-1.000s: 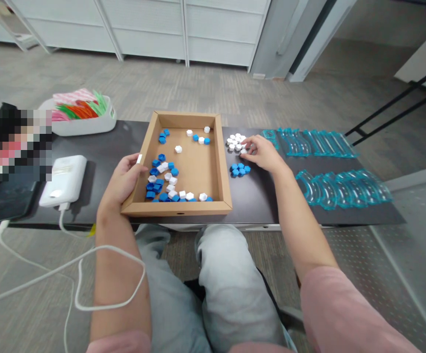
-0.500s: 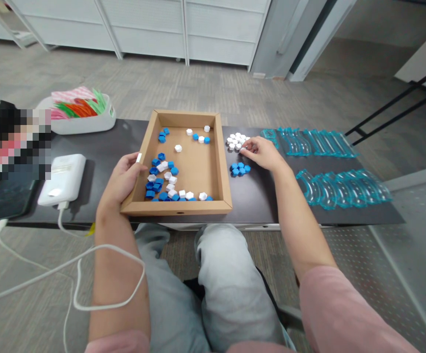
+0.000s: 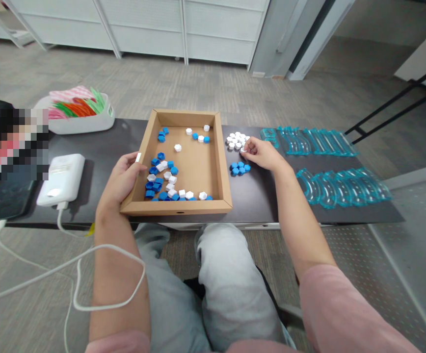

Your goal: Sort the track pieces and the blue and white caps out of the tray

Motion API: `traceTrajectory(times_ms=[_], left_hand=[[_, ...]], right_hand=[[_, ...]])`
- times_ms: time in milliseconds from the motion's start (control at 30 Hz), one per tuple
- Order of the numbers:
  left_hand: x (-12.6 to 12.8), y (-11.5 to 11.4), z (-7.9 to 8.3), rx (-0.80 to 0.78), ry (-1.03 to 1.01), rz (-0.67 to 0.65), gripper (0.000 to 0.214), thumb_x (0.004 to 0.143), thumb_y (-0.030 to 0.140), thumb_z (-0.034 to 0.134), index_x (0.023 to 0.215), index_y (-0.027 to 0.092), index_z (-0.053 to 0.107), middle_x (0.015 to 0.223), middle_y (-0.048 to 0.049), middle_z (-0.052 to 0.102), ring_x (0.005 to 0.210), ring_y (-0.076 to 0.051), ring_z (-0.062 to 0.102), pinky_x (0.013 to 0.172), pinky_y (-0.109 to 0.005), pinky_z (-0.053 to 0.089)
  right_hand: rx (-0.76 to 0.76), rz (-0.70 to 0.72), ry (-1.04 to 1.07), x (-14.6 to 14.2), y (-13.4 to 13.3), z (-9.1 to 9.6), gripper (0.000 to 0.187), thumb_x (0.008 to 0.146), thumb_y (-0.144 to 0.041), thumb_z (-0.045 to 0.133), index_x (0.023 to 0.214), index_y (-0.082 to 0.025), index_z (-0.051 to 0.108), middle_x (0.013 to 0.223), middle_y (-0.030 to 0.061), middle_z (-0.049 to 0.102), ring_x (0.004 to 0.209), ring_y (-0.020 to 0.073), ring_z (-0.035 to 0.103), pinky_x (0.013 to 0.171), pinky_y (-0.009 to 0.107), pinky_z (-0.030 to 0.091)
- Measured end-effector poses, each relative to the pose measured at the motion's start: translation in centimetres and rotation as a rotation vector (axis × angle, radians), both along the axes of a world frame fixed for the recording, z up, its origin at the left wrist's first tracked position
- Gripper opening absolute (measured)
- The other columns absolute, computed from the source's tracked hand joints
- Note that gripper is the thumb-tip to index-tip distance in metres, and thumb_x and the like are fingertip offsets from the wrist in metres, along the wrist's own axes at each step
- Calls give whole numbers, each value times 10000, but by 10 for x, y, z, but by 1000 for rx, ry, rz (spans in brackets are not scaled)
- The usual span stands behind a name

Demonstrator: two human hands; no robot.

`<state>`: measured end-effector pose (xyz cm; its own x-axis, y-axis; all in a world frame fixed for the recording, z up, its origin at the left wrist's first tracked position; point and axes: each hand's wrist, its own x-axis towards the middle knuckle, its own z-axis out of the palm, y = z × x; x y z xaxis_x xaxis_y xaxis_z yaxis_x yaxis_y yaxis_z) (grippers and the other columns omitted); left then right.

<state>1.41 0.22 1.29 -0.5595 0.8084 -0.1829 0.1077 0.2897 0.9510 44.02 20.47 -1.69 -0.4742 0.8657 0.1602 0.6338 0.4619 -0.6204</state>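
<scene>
My left hand [image 3: 124,179] grips the left wall of a shallow cardboard box [image 3: 226,169], thumb over the rim. Blue and white hexagonal pieces lie scattered inside, most of them along the left and near sides; one white piece [image 3: 177,147] sits apart. Right of the box, my right hand [image 3: 260,153] pinches a white hexagonal piece [image 3: 243,150], partly covered by the fingers, at the edge of a cluster of white hexagonal pieces [image 3: 235,139]. Just nearer to me is a smaller cluster of blue hexagonal pieces [image 3: 240,168].
Clear teal plastic parts form two rows at the right, a far row [image 3: 312,142] and a near row [image 3: 345,189]. Leftward are a white power bank [image 3: 62,179] with a cable [image 3: 60,274] looping over my left forearm, and a white basket [image 3: 88,125] of coloured strips.
My right hand has shifted very slightly at the edge of the white cluster. My left hand and the box stay in place.
</scene>
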Motion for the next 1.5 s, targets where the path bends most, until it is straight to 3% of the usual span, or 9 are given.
traceTrajectory(times_ms=[300,467,600,767,1167,1233,1333,1433,1500], left_hand=[[1,0,3,-3,7,-2,511,718,268,769,1225,235,717,1094,-26,790,988,-248,705,930,-368,541],[4,-1,5,-13,13,22,493,727,260,770,1217,240,727,1103,-27,796,1027,-261,712,934,-371,546],[3,-1,4,-12,13,25,498,734,260,765,1230,239,734,1112,-28,811,1039,-264,720,927,-372,547],[-1,-1,0,-8,22,7,517,735,280,775,1247,233,727,1075,-31,800,996,-261,702,902,-376,534],[-5,2,-4,8,21,-6,511,753,264,789,1259,218,735,1099,-28,798,988,-230,705,923,-348,565],[-5,2,-4,5,24,7,492,745,249,783,1234,210,743,1084,-28,801,1017,-239,716,956,-355,572],[-6,3,-7,10,40,3,502,734,272,774,1233,220,751,1081,-21,810,1048,-252,736,991,-365,587],[-8,4,-12,34,40,-24,535,722,307,774,1251,236,739,1113,-15,820,1088,-265,750,1040,-385,602],[-9,5,-15,52,42,-36,538,720,319,773,1250,236,732,1136,-21,824,1121,-273,754,1069,-399,605]], right_hand=[[-6,-34,76,-4,-1,0,382,890,-536,922,1048,-288,678,910,41,795,787,249,721,793,410,621],[7,-17,111,-11,-11,9,338,967,-584,824,1018,-258,751,942,62,820,823,246,728,822,414,617],[-16,131,93,-22,-16,12,388,1005,-641,765,981,-261,837,1003,75,850,948,283,768,870,430,621],[-80,350,-2,-29,-19,11,315,993,-556,765,919,-276,888,1010,74,864,961,272,801,948,446,634],[-330,534,-27,-21,-27,30,260,924,-484,855,908,-236,930,979,73,858,900,222,807,870,351,635],[-294,504,-12,-21,-28,28,274,923,-507,867,890,-238,907,960,71,848,884,226,786,848,364,621],[-122,308,122,-26,-29,22,325,947,-565,862,902,-244,841,937,56,826,854,223,726,791,362,575],[42,107,299,-37,-28,19,357,1004,-608,820,993,-253,789,930,37,794,822,214,680,763,353,539],[115,71,325,-51,-24,22,332,1048,-587,779,1074,-256,785,947,39,782,822,219,675,778,363,540]])
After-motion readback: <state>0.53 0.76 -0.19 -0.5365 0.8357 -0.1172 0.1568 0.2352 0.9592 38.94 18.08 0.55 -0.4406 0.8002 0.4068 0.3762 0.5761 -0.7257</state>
